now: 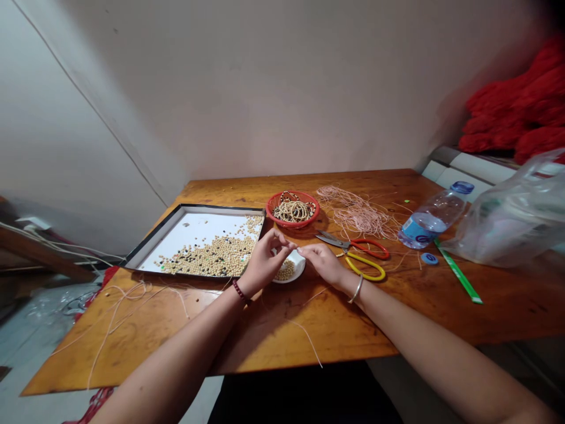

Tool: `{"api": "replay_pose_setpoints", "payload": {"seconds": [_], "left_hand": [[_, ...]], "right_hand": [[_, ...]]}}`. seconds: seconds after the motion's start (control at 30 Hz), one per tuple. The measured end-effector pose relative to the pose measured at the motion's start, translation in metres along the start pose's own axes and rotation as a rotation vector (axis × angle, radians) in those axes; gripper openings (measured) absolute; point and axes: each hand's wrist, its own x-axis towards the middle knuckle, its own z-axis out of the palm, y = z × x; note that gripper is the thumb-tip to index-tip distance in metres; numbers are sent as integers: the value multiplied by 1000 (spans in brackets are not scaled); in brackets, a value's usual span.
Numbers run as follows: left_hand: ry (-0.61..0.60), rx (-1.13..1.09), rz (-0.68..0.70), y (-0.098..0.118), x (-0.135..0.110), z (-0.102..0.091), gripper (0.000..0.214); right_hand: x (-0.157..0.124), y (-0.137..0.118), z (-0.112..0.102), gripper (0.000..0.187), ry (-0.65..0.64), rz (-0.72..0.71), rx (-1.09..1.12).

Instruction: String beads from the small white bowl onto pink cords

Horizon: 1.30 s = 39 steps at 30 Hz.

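Note:
My left hand [267,259], with a dark red bead bracelet at the wrist, is closed in a pinch above a small white dish [300,272] of pale beads. My right hand [324,262], wearing a silver bangle, pinches too, its fingertips almost meeting the left ones. What lies between the fingertips is too small to make out. A thin pink cord [309,338] trails on the table below the hands. Just right of my right hand lie scissors [366,259] with one red and one yellow handle. To the left, a black-rimmed white tray [176,229] holds many pale and dark beads.
Behind the hands stands a red basket [292,225] of bead strands, beside a tangle of pink cord [359,215]. Farther right are a water bottle [430,221], a blue cap [429,258], a green strip [461,274] and a plastic bag [512,218]. Loose cords [117,306] lie front left.

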Motion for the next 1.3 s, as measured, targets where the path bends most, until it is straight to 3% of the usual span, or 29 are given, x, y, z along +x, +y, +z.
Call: {"api": "replay_pose_setpoints", "payload": {"seconds": [0.27, 0.67, 0.97, 1.3], "left_hand": [[28, 64, -7, 3, 0, 1, 30], [-29, 86, -10, 3, -2, -2, 27], [-45, 97, -26, 4, -5, -4, 27], [-37, 98, -22, 0, -4, -3, 26]], "right_hand": [[-2, -4, 0, 40, -18, -16, 64], [-2, -4, 1, 40, -11, -14, -58], [-2, -8, 6, 22, 50, 2, 135], [-3, -10, -1, 32, 70, 57, 199]]}}
